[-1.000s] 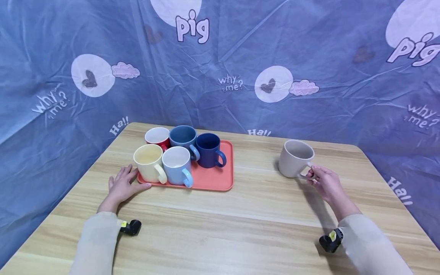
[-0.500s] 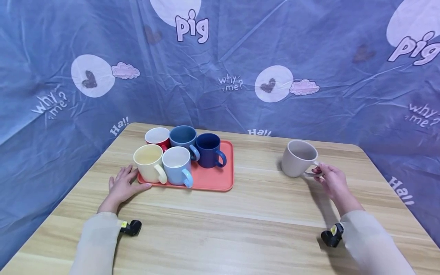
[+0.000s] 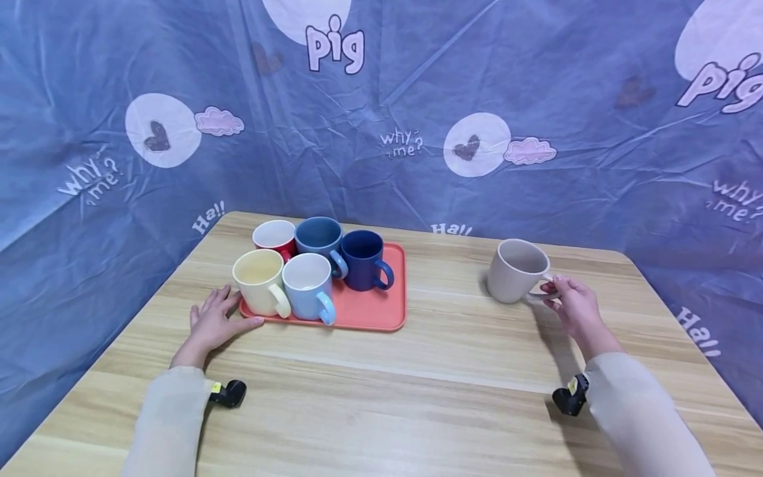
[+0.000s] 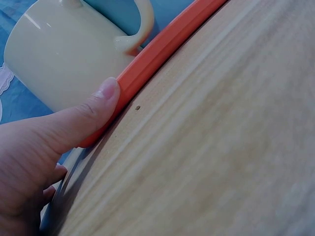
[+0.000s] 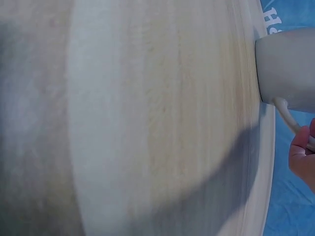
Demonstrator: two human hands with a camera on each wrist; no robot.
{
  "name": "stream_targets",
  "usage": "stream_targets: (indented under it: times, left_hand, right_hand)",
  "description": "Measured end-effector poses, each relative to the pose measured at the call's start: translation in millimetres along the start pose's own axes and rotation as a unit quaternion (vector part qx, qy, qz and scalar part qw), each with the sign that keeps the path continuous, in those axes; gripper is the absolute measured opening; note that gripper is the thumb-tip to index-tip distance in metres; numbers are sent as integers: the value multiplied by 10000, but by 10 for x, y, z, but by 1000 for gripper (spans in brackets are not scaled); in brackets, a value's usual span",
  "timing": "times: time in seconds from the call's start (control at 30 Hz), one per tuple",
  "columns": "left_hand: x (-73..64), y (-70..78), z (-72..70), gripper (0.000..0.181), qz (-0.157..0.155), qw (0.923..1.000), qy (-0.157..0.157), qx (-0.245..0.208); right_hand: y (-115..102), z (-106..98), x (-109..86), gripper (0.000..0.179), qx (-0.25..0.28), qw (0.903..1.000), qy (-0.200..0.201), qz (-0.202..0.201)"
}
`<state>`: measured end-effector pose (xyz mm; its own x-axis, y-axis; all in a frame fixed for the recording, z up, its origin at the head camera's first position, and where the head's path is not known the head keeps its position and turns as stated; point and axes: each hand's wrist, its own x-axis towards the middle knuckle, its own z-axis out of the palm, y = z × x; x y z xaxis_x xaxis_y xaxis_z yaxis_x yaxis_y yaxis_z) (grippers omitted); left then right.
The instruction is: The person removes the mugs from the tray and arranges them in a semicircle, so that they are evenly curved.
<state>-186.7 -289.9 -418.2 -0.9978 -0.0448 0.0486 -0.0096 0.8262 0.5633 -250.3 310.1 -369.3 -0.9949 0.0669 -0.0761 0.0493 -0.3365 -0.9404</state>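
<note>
My right hand (image 3: 575, 308) pinches the handle of a grey mug (image 3: 517, 275) over the right part of the table. In the right wrist view the mug (image 5: 288, 69) is cut off by the frame edge, and thumb and fingertip meet on its handle. Whether its base touches the wood I cannot tell. My left hand (image 3: 214, 324) lies with spread fingers at the near left corner of a coral tray (image 3: 369, 308), its thumb (image 4: 98, 101) against the rim. Closest to that hand on the tray stands a cream mug (image 3: 256, 288).
Several more mugs share the tray: a light blue mug (image 3: 306, 291), a red mug (image 3: 275, 235) with a white inside, a teal-blue mug (image 3: 316, 238) and a navy mug (image 3: 360, 265). Behind the wooden table (image 3: 381, 397) hangs a blue printed cloth (image 3: 357, 146).
My right hand has shifted the grey mug slightly to the right, then a little away from me, still gripping its handle. The left hand and the tray have stayed put.
</note>
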Motion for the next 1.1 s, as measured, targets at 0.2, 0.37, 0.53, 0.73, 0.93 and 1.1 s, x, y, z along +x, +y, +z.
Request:
stream_targets:
  times: [0.2,0.37,0.53,0.73,0.93,1.1]
  left_hand:
    - [-5,-14,0,88,32,10000,44,31]
    - [-5,-15,4,89,36,10000,31,28]
    - [-6,-15,10,89,20,10000,30,38]
    - [-5,2,10,88,41,10000,52,34]
    - [-18,-9,3,89,-3,10000,64,59]
    - [-9,-11,8,89,13,10000,54,31]
  right_hand:
    - [5,31,62,19,-147,9998,-108,-74]
    - [6,60,100,20,-197,9998,-71,-26]
    - [7,95,137,18,-337,9994,19,29]
    - [5,136,168,19,-610,9981,117,-50]
    - [9,168,218,22,-877,9956,279,-154]
    - [5,188,233,23,-1013,9936,445,-208]
